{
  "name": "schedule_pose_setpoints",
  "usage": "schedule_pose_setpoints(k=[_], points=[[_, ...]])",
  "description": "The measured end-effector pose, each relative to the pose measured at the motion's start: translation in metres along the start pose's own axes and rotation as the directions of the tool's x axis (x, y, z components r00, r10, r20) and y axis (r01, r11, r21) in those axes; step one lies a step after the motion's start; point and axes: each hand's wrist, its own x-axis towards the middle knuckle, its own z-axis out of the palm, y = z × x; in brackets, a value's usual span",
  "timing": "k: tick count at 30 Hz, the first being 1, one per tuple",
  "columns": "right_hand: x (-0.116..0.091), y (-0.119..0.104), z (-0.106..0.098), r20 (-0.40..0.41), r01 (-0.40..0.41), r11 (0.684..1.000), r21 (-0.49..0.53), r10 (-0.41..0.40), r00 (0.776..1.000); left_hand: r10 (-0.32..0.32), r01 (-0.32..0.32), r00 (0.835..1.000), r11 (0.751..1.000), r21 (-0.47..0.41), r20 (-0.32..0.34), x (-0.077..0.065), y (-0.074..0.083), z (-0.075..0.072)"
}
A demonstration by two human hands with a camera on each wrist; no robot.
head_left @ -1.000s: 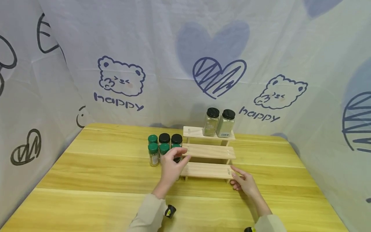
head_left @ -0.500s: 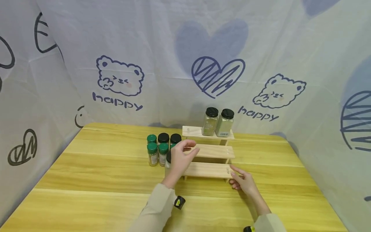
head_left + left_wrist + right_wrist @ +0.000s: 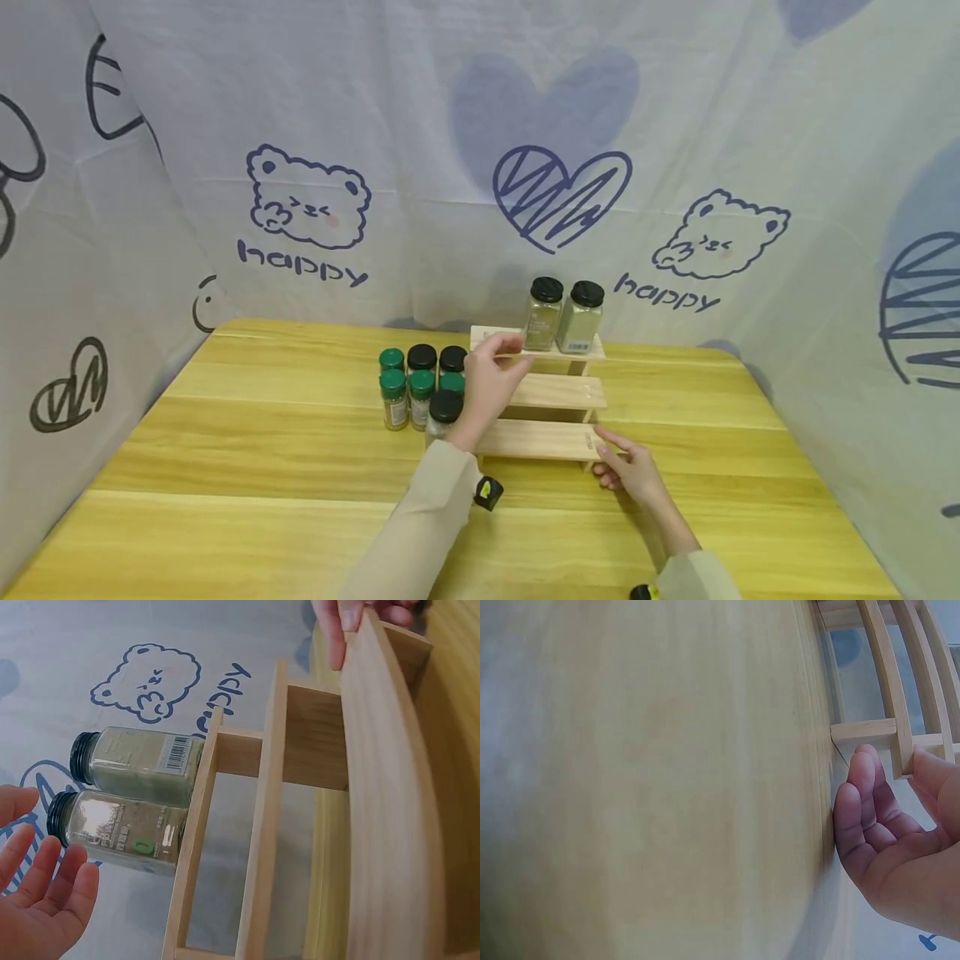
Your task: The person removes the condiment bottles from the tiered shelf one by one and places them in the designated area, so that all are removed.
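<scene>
A three-tier wooden shelf rack (image 3: pixel 540 440) stands on the table. Two clear jars with black lids, the left jar (image 3: pixel 543 327) and the right jar (image 3: pixel 580 325), stand upright on its top tier. Just left of these jars is my left hand (image 3: pixel 489 385), over the rack's left end. In the left wrist view, the left hand's fingers (image 3: pixel 73 874) are spread and loosely bent beside a jar's lid, with nothing in them. My right hand (image 3: pixel 633 473) pinches the right end of the lowest board between thumb and fingers; the right wrist view shows the thumb against the board's end.
Left of the rack several spice jars are grouped: green-capped ones (image 3: pixel 393 400), black-capped ones behind, and a black-capped jar (image 3: pixel 446 410) in front, partly hidden by my left arm. A printed white cloth (image 3: pixel 420 250) hangs behind the wooden table (image 3: pixel 225 467).
My left hand has moved up and to the right, from over the grouped jars to beside the top-tier jars, uncovering the front black-capped jar. The right hand stays at the lowest board.
</scene>
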Motion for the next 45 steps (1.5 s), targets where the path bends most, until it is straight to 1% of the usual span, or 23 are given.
schedule_pose_setpoints(k=[1,8,10,15,18,23,25,31,37,45], points=[[0.0,0.0,0.0,0.001,0.0,1.0,0.001,0.0,1.0,-0.002,0.002,1.0,1.0,0.0,-0.004,0.002,0.0,0.002],[0.0,-0.001,0.001,-0.001,-0.002,1.0,0.003,0.002,1.0,-0.09,0.089,0.996,0.995,-0.054,-0.012,0.018,0.002,0.009],[0.0,-0.001,0.001,-0.002,-0.002,1.0,0.001,0.002,1.0,-0.098,0.097,0.995,0.993,-0.062,-0.021,0.021,0.002,0.011],[0.001,0.0,0.001,-0.007,-0.006,1.0,-0.002,0.006,1.0,-0.125,0.124,0.991,0.992,-0.032,-0.051,0.029,0.003,0.018],[0.001,0.001,0.001,-0.01,-0.007,1.0,0.0,0.007,1.0,-0.15,0.15,0.988,0.989,-0.018,-0.037,0.034,0.002,0.022],[0.001,0.003,0.001,-0.005,-0.003,1.0,0.005,0.003,1.0,-0.122,0.122,0.992,0.992,0.011,0.039,0.041,0.0,0.025],[0.001,0.004,0.001,-0.008,-0.003,1.0,0.005,0.003,1.0,-0.111,0.11,0.992,0.994,0.018,0.06,0.043,-0.001,0.026],[0.001,0.005,0.001,-0.018,-0.005,1.0,-0.003,0.005,1.0,-0.134,0.134,0.989,0.991,0.006,0.06,0.05,-0.004,0.029],[0.001,0.003,0.003,-0.002,0.006,1.0,0.002,-0.006,1.0,-0.163,0.164,0.986,0.986,-0.015,0.021,0.057,-0.006,0.029],[0.001,0.001,0.0,-0.008,-0.007,1.0,0.005,0.007,1.0,-0.174,0.174,0.984,0.985,-0.002,0.042,0.065,-0.009,0.037]])
